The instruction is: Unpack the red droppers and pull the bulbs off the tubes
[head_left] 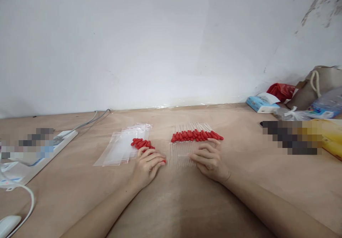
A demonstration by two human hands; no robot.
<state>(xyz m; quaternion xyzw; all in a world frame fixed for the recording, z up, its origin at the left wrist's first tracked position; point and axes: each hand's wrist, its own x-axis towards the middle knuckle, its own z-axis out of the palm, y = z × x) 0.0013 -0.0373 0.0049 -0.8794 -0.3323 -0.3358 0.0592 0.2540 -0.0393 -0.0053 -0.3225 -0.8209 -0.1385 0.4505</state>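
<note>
My left hand [148,167] is closed, with a small red rubber dropper bulb [164,162] pinched between thumb and forefinger. Just beyond its knuckles, a loose pile of red bulbs [141,143] lies on clear plastic zip bags [112,151]. My right hand [211,161] has its fingers drawn together at the right side of a row of thin clear tubes [181,149]. One slim clear tube [184,155] points left from its fingertips. Behind these tubes is a row of droppers [196,135], red bulbs toward me and pale stems pointing away.
On the left are a white power strip [64,140] with cables and a white object [9,225] at the corner. A blue tissue box [260,104], a red bag [281,91], a grey bag [304,92] and yellow packaging [332,138] stand at right. A white wall [160,46] borders the table.
</note>
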